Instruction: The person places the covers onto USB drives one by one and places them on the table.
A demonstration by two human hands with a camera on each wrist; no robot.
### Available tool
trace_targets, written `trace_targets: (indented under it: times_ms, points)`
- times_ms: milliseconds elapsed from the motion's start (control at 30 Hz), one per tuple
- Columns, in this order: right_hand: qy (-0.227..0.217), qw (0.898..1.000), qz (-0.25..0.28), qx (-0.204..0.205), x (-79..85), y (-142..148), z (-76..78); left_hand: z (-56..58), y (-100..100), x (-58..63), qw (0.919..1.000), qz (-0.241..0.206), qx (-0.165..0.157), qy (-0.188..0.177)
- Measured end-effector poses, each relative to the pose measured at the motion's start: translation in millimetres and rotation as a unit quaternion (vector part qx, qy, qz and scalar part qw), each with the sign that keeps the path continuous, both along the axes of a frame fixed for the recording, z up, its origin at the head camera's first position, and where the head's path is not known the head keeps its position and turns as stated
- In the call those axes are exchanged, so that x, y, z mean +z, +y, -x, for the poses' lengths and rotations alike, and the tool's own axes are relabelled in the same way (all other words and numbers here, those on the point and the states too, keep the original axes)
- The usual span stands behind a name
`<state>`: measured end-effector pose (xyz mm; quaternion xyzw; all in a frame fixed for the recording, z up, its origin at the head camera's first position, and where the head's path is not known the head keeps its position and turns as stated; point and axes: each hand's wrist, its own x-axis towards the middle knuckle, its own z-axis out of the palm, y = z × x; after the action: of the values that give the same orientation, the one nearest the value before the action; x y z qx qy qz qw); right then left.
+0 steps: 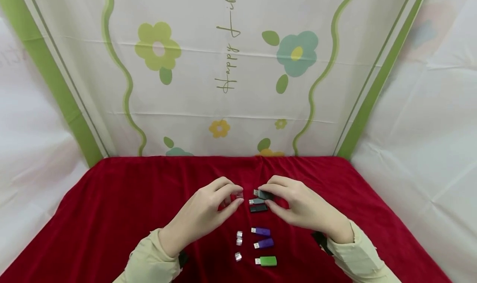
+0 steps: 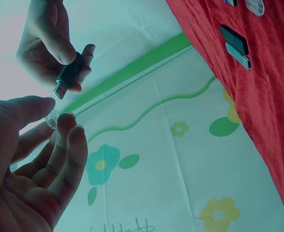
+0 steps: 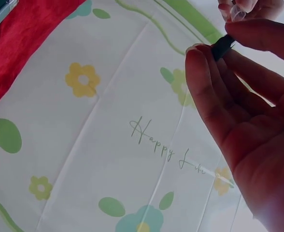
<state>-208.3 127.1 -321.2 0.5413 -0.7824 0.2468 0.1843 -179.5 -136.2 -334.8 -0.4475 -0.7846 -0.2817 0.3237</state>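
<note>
First, head view: we pinch a clear cap [image 1: 239, 195] in our left hand [image 1: 208, 203], a dark USB stick [image 1: 265, 195] in our right hand [image 1: 296, 201], over red cloth [image 1: 123, 208]. Left wrist: plug [image 2: 60, 90] near cap, apart. Right wrist: fingertips [image 3: 196, 57] grip the stick.

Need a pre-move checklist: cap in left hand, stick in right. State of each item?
1. Cap secure: ok. The left hand pinches the clear cap.
2. Stick secure: ok. The right hand pinches the dark stick.
3. Plug bare: ok. The metal plug sticks out toward the left hand.
4. Cap and plug apart: ok. There is a gap between them.
5. Cap's open end facing the plug: cannot tell. Fingers and clear plastic hide it.
6. Purple sticks and green stick capped: not ok. Their plugs are bare; loose caps lie apart from them on the cloth.
</note>
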Motion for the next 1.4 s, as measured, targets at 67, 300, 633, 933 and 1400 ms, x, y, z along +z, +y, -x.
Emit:
trace_targets:
  times_ms: [67,300,633,933,1400]
  points:
    - [-0.001,1.000,-0.001,0.006,-0.1,-1.7,-0.6,-0.4,1.0,0.2,1.0000,0.000,0.000,0.007]
    - [0.008,1.000,-0.007,0.005,-0.8,-3.6,-3.0,-3.1,2.1,-1.1,0.9999,0.007,0.010,-0.006]
    - [0.036,0.999,-0.018,-0.008,-0.8,-4.7,-4.5,-4.0,0.7,-3.0,0.9996,0.014,0.024,-0.007]
    - [0.033,0.999,-0.023,-0.008,-0.6,-4.8,-3.4,-2.4,0.2,-1.5,0.9995,0.016,0.028,0.003]
    - [0.023,0.999,-0.024,0.009,-2.5,-8.6,-3.1,-2.8,4.3,-6.5,0.9987,0.031,0.039,-0.009]
